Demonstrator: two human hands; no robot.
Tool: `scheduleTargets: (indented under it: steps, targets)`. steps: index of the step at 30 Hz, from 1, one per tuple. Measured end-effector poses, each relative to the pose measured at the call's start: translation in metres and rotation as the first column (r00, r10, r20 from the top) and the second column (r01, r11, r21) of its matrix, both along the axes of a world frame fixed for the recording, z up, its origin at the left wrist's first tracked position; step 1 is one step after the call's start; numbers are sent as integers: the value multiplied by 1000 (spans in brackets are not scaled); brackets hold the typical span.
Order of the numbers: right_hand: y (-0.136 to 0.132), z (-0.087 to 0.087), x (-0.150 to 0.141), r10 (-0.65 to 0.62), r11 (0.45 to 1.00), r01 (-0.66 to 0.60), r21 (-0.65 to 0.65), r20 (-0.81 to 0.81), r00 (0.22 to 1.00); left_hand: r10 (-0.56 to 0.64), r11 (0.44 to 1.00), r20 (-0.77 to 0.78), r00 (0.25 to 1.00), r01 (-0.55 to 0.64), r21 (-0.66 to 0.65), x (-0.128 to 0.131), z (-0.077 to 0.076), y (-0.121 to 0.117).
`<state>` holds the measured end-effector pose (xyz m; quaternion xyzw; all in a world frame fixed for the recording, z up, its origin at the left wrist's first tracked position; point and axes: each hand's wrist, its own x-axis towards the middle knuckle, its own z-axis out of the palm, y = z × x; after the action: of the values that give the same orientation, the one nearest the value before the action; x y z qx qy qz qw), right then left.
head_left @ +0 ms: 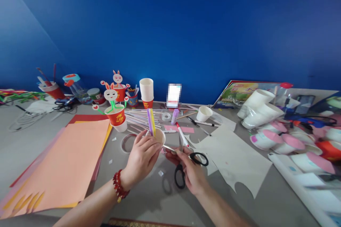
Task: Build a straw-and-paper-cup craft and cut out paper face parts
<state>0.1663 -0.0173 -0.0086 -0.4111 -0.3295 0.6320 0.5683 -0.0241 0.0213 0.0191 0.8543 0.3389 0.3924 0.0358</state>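
Note:
My left hand (144,152), with a red bead bracelet on the wrist, is closed around a white paper cup (161,135) tilted above the table. A purple and a yellow strip (151,122) stand up at the cup's near side, by my left fingertips. My right hand (190,168) holds black-handled scissors (180,177), their blades pointing away from me. A thin white piece (169,148) reaches from my right fingertips to the cup's lower edge; its kind I cannot make out. My fingers hide the cup's near side.
Coloured paper sheets (80,156) lie to the left, cut white paper (234,159) to the right. Red cups with rabbit figures (115,115), a cup stack (146,90) and a phone (174,95) stand behind. Bagged cups (258,108) and pink-topped cups (266,139) crowd the right.

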Motion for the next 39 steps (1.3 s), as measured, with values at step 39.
scheduleTargets:
  steps: [39]
  targets:
    - [0,3,-2,-61,989,42,-142,-129,990,50,989,-114,992,-33,147,4,3,-3]
